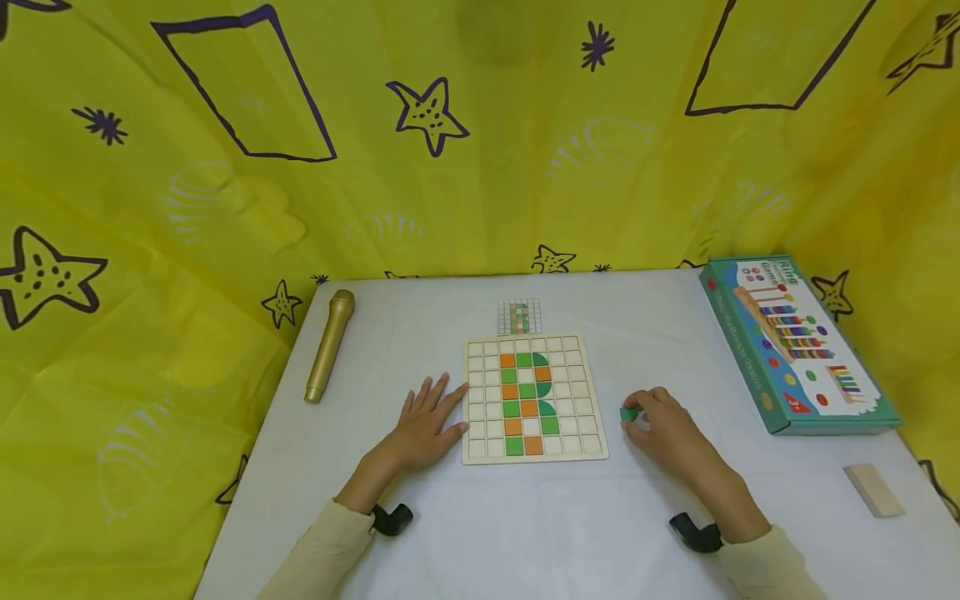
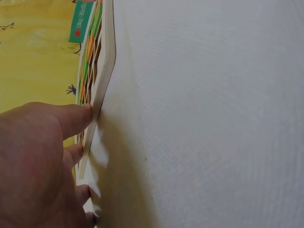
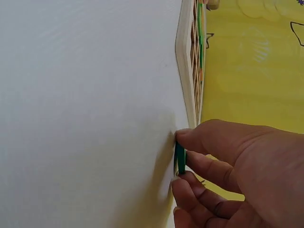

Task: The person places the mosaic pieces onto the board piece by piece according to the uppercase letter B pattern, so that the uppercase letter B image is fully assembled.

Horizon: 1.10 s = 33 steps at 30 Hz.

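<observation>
A square wooden grid board [image 1: 480, 447] lies mid-table, with orange and green tiles set in its cells in the shape of a letter R. My left hand [image 1: 425, 423] rests flat at its left edge, fingers spread, thumb and index fingertip touching the rim. Right of the board, my right hand [image 1: 670, 429] pinches a small dark green tile [image 3: 180, 156] between thumb and fingers, low over the white cloth. Behind the board lies a small pattern card [image 1: 520, 317] printed with the same R on a grid.
A gold microphone [image 1: 330, 346] lies at the left. At the right are a green ring-game box [image 1: 802, 346] and, nearer the front, a plain wooden block [image 1: 874, 490]. A yellow patterned curtain [image 1: 495, 192] hangs behind the white table.
</observation>
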Motion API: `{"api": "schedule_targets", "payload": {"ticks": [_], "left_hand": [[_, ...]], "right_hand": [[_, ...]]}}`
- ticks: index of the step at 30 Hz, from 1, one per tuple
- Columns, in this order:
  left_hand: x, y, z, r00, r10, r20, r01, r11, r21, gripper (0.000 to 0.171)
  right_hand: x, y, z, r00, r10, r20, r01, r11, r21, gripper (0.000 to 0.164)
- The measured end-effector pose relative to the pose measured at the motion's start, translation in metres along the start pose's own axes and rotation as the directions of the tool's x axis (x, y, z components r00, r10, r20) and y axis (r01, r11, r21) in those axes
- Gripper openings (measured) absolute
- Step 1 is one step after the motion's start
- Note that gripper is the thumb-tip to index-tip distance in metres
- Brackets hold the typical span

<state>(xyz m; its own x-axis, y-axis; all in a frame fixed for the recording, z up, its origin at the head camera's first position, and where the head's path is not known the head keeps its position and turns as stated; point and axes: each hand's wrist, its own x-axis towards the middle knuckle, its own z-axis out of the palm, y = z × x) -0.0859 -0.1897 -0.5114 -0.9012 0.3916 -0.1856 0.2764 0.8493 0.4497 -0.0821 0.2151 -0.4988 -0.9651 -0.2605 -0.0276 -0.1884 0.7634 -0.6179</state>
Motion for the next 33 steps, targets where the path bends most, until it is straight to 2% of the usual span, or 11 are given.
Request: {"api": "schedule_targets", "payload": {"ticks": [5,8,14,19,25,29,33], "left_hand": [[0.000,-0.001,0.001,1.000,0.001,-0.004,-0.001,1.000,0.008,0.064],[0.000,0.000,0.000,1.000,-0.003,-0.001,0.003,1.000,0.009,0.064],[0.000,0.002,-0.002,1.000,-0.001,-0.009,0.001,1.000,0.007,0.063],[0.001,0.002,0.000,1.000,-0.002,-0.006,0.002,1.000,0.010,0.063],[0.000,0.003,-0.001,1.000,-0.003,-0.003,0.003,1.000,-0.003,0.064],[0.000,0.002,-0.001,1.000,-0.005,0.001,0.005,1.000,0.005,0.064],[0.000,0.003,-0.002,1.000,-0.005,-0.002,0.005,1.000,0.005,0.064]], "right_hand": [[0.001,-0.010,0.004,0.998,-0.047,-0.033,0.048,0.999,0.023,0.020],[0.001,-0.021,0.011,0.997,-0.066,-0.026,0.067,0.997,0.040,0.021],[0.000,-0.046,0.033,0.994,-0.102,0.033,0.102,0.995,0.006,0.027],[-0.001,-0.062,0.049,0.983,-0.181,0.044,0.183,0.982,-0.048,0.026],[-0.002,-0.068,0.059,0.977,-0.213,0.032,0.215,0.971,-0.109,0.021],[-0.001,-0.071,0.061,0.978,-0.202,0.045,0.206,0.972,-0.113,0.021],[-0.001,-0.073,0.063,0.971,-0.233,0.057,0.238,0.965,-0.107,0.021]]}}
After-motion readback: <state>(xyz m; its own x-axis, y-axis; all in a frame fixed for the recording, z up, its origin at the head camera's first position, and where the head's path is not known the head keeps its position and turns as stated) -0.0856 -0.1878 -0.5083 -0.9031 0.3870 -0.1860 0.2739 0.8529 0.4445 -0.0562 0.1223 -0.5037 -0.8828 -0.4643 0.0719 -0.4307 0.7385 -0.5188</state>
